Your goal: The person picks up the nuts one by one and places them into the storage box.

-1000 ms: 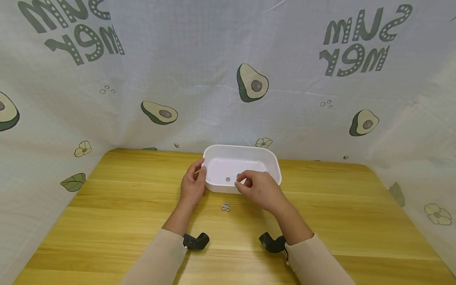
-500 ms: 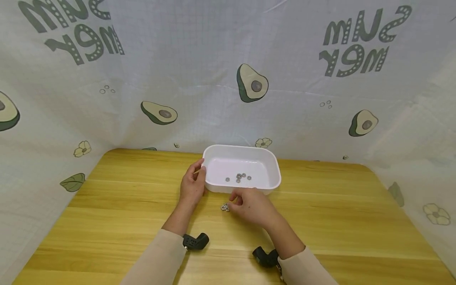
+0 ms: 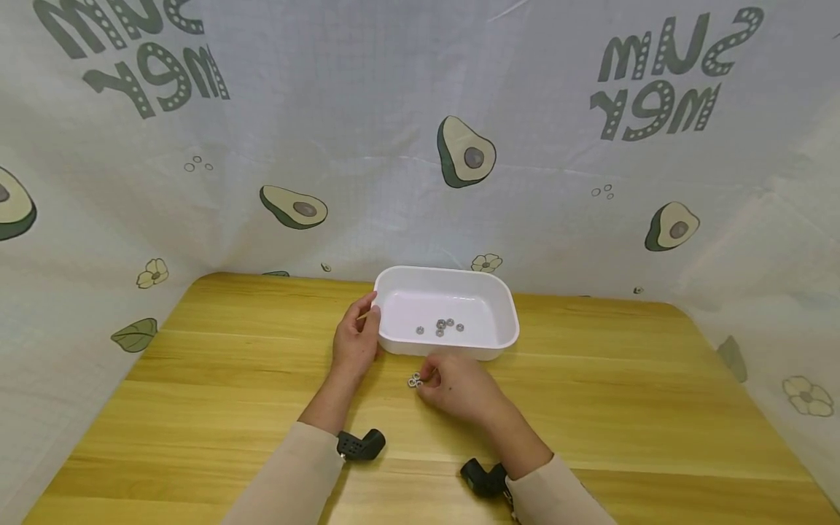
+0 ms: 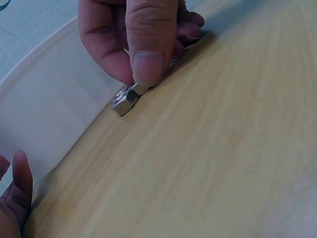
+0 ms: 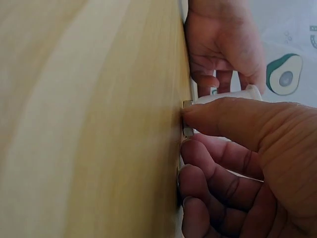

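Note:
The white box (image 3: 410, 345) stands on the wooden table, with several metal nuts (image 3: 441, 324) lying inside. At its left end, my left hand (image 3: 354, 346) grips the side, thumb against the wall. In front of the box, my right hand (image 3: 462, 386) reaches down to a small cluster of nuts (image 3: 412, 382) on the table, partly covered by its fingers. The left wrist view shows the right hand (image 4: 143, 42) pinching a nut, touching another nut (image 4: 124, 103). In the right wrist view, the thumb of the right hand (image 5: 277, 148) presses on a nut (image 5: 187, 105).
The wooden table (image 3: 230, 394) extends to both sides and in front of the box. Behind it hangs a pale curtain (image 3: 374, 131) printed with avocados. Black wrist devices (image 3: 361, 445) sit by both sleeves.
My right hand has moved from above the box down to the nuts on the table, uncovering the nuts inside the box. The left hand has stayed in place.

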Demonstrator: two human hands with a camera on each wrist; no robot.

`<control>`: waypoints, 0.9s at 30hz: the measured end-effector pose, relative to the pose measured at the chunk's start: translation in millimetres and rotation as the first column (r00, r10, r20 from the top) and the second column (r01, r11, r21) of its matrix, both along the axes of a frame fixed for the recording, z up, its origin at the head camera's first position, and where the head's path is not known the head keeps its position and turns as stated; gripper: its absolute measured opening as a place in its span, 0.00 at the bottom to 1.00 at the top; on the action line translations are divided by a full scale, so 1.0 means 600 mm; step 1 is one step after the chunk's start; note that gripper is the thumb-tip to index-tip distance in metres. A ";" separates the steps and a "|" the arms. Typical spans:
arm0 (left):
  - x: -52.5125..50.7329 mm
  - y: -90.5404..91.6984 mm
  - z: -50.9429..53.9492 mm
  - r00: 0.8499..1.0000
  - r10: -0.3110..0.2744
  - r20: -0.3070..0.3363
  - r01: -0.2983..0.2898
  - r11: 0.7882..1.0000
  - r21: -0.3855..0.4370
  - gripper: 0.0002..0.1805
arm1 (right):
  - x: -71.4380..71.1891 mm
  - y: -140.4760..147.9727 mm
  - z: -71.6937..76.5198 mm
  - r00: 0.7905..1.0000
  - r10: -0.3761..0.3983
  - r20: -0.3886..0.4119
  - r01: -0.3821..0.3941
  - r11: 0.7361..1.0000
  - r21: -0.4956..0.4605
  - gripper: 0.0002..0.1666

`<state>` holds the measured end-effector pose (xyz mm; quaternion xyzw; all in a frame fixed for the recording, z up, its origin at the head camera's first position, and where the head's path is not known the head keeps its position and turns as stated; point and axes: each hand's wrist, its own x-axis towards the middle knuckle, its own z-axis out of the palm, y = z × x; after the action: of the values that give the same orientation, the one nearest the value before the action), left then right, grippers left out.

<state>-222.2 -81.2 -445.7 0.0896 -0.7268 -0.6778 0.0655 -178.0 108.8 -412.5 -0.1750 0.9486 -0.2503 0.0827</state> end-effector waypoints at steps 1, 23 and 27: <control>0.000 0.000 0.001 1.000 0.000 0.000 0.000 1.000 -0.001 0.21 | 0.000 0.000 0.000 1.000 -0.001 -0.001 0.001 1.000 0.000 0.06; -0.001 0.000 -0.001 1.000 -0.006 0.026 0.006 1.000 -0.014 0.21 | 0.003 0.003 0.007 0.999 0.023 -0.028 -0.022 0.999 0.036 0.05; 0.000 0.000 0.003 1.000 -0.005 0.028 0.006 1.000 -0.010 0.21 | 0.004 0.005 0.013 0.999 0.017 -0.027 -0.017 1.000 0.019 0.05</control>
<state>-222.2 -81.4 -444.1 0.0968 -0.7313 -0.6730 0.0537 -175.6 111.8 -404.9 -0.1856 0.9505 -0.2382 0.0738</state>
